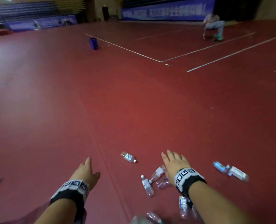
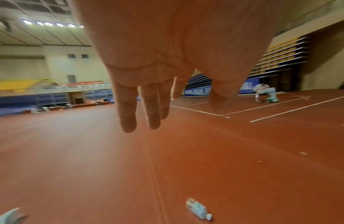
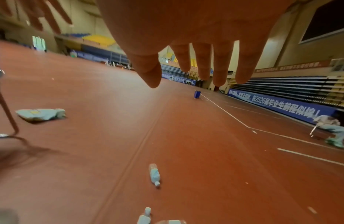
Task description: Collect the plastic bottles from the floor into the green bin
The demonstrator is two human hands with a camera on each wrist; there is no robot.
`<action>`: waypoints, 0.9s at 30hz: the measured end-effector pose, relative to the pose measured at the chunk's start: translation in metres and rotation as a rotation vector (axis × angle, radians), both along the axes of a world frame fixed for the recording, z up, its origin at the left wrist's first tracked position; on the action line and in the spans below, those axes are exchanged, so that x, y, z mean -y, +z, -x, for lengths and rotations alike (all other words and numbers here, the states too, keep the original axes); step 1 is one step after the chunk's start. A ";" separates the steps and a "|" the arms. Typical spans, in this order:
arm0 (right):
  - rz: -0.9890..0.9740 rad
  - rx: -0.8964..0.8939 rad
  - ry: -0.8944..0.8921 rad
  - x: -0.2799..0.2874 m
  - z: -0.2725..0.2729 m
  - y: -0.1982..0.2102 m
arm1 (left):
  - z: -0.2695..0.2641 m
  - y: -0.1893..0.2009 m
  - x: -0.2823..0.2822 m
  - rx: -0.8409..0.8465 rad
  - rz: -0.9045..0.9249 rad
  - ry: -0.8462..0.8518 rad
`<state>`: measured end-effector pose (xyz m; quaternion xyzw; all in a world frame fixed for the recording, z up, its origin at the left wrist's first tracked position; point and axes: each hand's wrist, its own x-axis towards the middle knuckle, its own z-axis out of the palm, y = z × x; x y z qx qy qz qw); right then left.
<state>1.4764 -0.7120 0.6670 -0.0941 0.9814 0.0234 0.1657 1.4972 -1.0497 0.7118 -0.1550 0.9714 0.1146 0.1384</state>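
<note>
Several clear plastic bottles lie on the red floor. One bottle (image 1: 128, 157) (image 3: 154, 174) (image 2: 197, 209) lies alone ahead of my hands. A cluster of bottles (image 1: 151, 180) sits under and beside my right hand (image 1: 174, 160), and two more bottles (image 1: 231, 171) lie to the right. My right hand (image 3: 188, 72) hovers above the cluster, fingers straight and spread, holding nothing. My left hand (image 1: 87, 168) (image 2: 148, 115) hangs over bare floor, fingers relaxed and empty. No green bin is in view.
A blue box (image 1: 93, 43) (image 3: 197, 94) stands far ahead by the white court lines (image 1: 160, 61). A seated person (image 1: 214, 27) is at the far right. Crumpled pale packaging (image 3: 40, 114) lies on the floor to the left. A thin metal frame (image 3: 6, 106) stands at the left edge.
</note>
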 end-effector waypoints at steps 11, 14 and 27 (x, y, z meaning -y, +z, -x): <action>0.181 -0.079 -0.192 0.106 0.258 -0.005 | 0.308 0.032 0.078 0.037 0.231 -0.286; 0.220 -0.098 -0.261 0.117 0.325 0.002 | 0.401 0.048 0.079 -0.012 0.256 -0.340; 0.020 0.120 -0.933 0.024 0.405 -0.072 | 0.667 -0.046 -0.066 0.161 0.288 -1.012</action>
